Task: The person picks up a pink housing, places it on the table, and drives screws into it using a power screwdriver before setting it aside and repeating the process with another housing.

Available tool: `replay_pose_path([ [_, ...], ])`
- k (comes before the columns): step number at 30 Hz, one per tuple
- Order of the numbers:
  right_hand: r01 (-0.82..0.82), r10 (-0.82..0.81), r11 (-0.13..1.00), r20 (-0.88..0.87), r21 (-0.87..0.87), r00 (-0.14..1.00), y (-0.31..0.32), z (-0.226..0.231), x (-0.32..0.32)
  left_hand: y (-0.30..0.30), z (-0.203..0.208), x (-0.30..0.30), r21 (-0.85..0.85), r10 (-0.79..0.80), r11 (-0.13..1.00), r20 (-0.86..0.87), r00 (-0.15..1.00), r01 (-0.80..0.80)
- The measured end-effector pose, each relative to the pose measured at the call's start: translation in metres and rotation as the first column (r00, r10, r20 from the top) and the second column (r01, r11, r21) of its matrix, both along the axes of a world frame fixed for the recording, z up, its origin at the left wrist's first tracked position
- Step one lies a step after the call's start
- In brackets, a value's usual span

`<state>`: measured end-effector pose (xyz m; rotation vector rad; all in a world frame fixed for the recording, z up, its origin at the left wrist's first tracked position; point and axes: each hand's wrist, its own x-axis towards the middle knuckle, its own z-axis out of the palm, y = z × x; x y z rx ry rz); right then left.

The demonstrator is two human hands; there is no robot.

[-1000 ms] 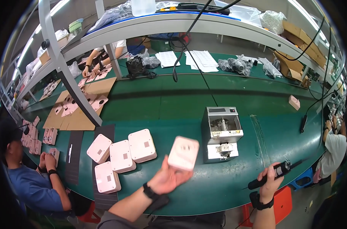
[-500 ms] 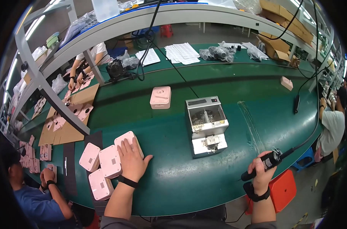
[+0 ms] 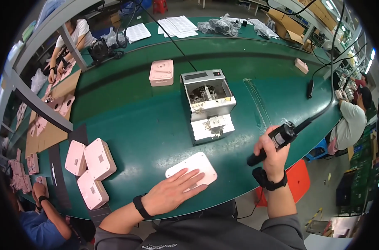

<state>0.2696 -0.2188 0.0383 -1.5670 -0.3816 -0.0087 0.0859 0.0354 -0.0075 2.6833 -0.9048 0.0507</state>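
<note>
My left hand (image 3: 172, 193) lies flat, fingers stretched, on a pale pink square plastic case (image 3: 200, 163) near the table's front edge. In my right hand (image 3: 273, 155) is a black corded electric screwdriver (image 3: 282, 136), its cable rising to the right; the fist is wrapped round its body and the tool is tilted above the table. Between and beyond my hands stands a metal screw feeder (image 3: 210, 106) with an open-topped hopper. To the left, three more pink cases (image 3: 100, 159) sit close together.
A pink box (image 3: 161, 73) stands behind the feeder's left side. A metal frame post (image 3: 41, 106) and cardboard with pink parts (image 3: 41, 127) are at left. Co-workers sit at left and right. A red stool (image 3: 295, 183) is below the right table edge. Papers (image 3: 177, 27) lie at the back.
My left hand has moved right, bringing one pink case from the group to the table in front of me. The screwdriver stays in my right hand. The whole view has shifted.
</note>
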Motion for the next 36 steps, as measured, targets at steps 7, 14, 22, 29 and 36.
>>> replay_pose_path([
  [7,-0.222,0.179,0.895,0.145,0.386,0.973,0.056,0.053,0.008,-0.002,-0.003,0.012,-0.214,0.392,0.894,-0.053,0.919,-0.394],
  [14,-0.238,0.186,0.935,0.21,0.264,0.96,0.096,0.057,0.026,0.003,-0.011,0.01,-0.359,0.438,0.777,-0.28,0.854,-0.516],
  [22,-0.311,0.284,0.917,0.138,0.249,0.949,0.082,0.05,0.006,0.009,-0.015,0.011,-0.388,0.432,0.784,-0.218,0.875,-0.484],
  [29,-0.296,0.272,0.925,0.131,0.238,0.953,0.079,0.033,0.002,0.008,-0.018,0.011,-0.379,0.431,0.79,-0.216,0.876,-0.482],
  [36,-0.275,0.257,0.916,0.098,0.294,0.961,0.075,0.018,0.006,0.007,-0.017,0.01,-0.376,0.437,0.785,-0.226,0.871,-0.492],
])
